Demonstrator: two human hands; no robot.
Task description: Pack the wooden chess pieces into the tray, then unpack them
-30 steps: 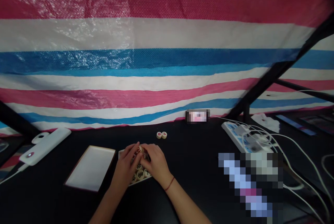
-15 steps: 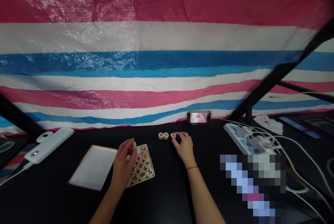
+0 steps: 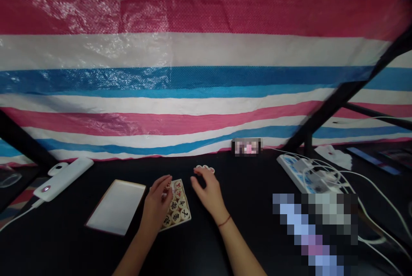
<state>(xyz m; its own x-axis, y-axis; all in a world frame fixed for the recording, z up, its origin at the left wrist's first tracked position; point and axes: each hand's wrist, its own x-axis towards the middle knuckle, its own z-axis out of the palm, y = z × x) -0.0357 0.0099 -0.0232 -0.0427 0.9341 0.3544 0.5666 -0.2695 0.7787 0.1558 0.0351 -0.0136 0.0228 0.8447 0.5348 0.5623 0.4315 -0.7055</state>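
left hand (image 3: pixel 156 209): fingers curled narrow about a round cream wooden xiangqi disc (image 3: pixel 168 185), grip unclear, over the corner of a shallow white square tray (image 3: pixel 186 218) holding smooth discs (image 3: pixel 175 205) engraved in red and black. right hand (image 3: pixel 207 193): fingers spread wide, tips at three partly hidden discs (image 3: pixel 205 167) on a matte black tabletop (image 3: pixel 251 190).

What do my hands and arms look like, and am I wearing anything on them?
The left hand and the right hand wear no gloves, and no sleeves show. A thin red string circles the right wrist; nothing shows on the left one.
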